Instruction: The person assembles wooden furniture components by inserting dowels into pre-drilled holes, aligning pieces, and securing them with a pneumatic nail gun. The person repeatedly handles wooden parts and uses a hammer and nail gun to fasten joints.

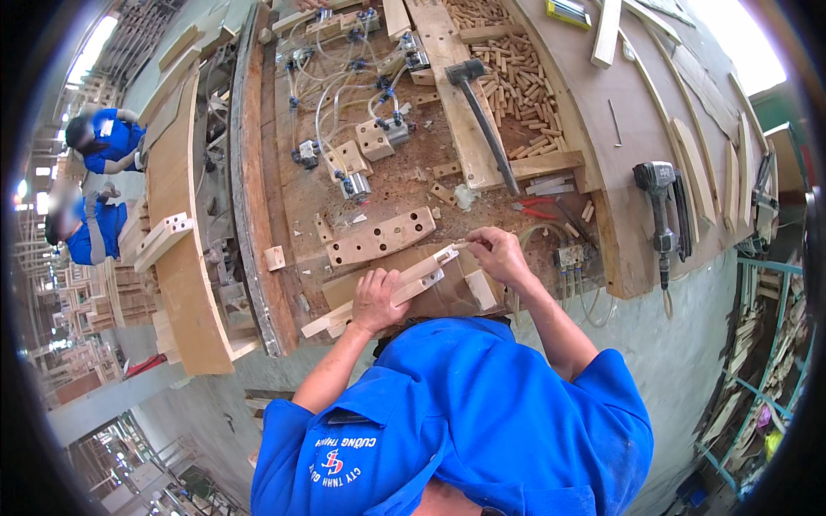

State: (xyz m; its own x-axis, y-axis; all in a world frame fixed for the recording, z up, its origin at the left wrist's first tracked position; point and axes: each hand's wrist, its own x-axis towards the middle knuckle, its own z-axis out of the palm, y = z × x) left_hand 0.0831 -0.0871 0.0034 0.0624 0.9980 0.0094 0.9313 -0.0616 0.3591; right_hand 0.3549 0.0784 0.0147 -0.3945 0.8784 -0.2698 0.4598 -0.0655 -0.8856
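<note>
My left hand (376,301) is wrapped round a pale wooden rail (426,266) that lies slantwise at the near edge of the bench. Just below it sits a second wooden piece with dark holes (433,279) in its end. At the rail's far right end, my right hand (499,255) pinches a small wooden dowel (462,246) between thumb and fingers, its tip at the rail's end. A white patch shows on that end. Beyond the rail lies a flat, curved wooden plate with several holes (383,236). A short wood block (481,290) rests to the right.
A mallet (484,120) lies on a long board, beside a compartment of loose dowels (520,90). Clear tubes and air cylinders (375,138) spread across the back left. Red-handled pliers (538,206) lie right of centre; a power drill (659,202) is farther right. Two people (103,142) stand at far left.
</note>
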